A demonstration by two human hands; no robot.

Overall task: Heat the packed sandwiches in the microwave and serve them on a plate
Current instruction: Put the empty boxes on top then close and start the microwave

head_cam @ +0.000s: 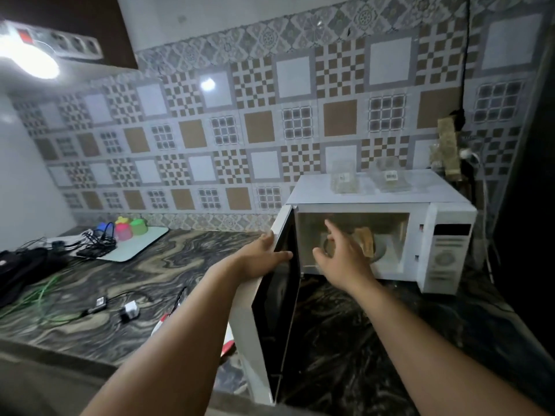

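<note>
A white microwave (381, 232) sits on the marbled countertop (126, 283) at the right of centre of the frame, its door (274, 283) swung wide open toward the viewer. The left hand (264, 259) grips the upper edge of the door, fingers curled over its top and the thumb lying along the inner side. The right hand (345, 253) reaches into the lit cavity with fingers spread wide, holding nothing; it hangs just in front of the sandwiches (365, 240), which stand on the turntable inside the oven, partly hidden behind the hand. On top of the microwave rest two clear plastic packs (344, 181), one left and one right, each with a small label. At the left of the frame a pale tray (141, 244) carries coloured cups (130, 228) and tangled black cables (96, 243). A small white adapter (130, 309) lies on the countertop lower left.
</note>
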